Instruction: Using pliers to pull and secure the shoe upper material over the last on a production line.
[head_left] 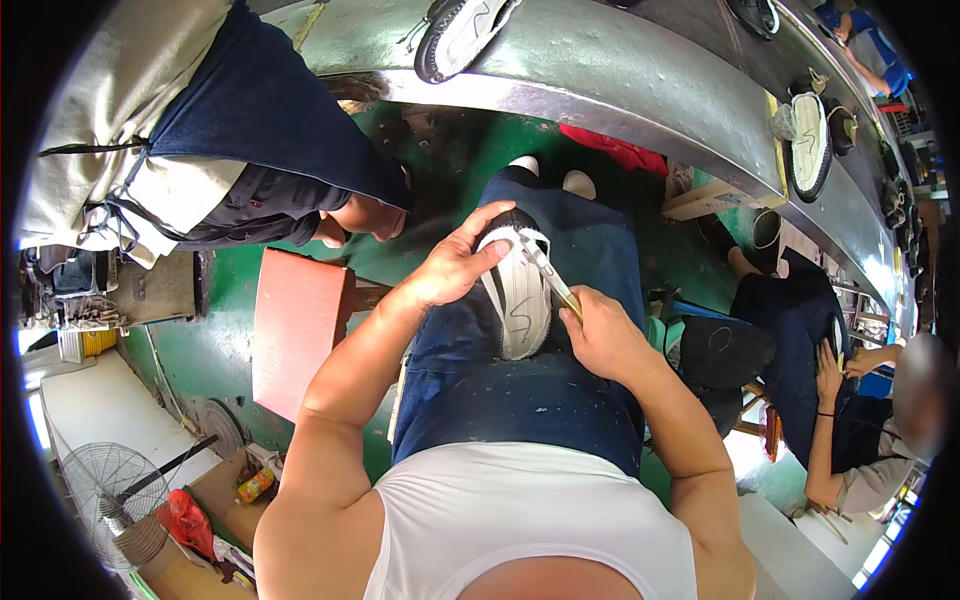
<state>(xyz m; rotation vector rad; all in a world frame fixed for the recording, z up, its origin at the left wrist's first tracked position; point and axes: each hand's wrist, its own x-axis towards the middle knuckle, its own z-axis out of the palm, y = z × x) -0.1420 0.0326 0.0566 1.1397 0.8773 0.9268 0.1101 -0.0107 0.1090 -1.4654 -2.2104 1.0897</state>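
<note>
A white shoe (522, 300) with a dark curved line on it lies over my lap, on a dark blue apron (480, 400). Around its black-edged far end my left hand (460, 260) is closed, with the thumb on the white part. From the right, my right hand (603, 335) grips a slim metal hand tool (541, 262) with a yellowish handle. The tool's metal end meets the shoe near my left thumb; its exact kind is hard to make out.
Ahead runs a metal bench (600, 60) bearing a white shoe (462, 38) and another white shoe (810, 148). A reddish-brown stool (295, 330) stands at left, near a person in an apron (270, 120). Another person's hands (830, 375) work at right. A wire fan (112, 490) is lower left.
</note>
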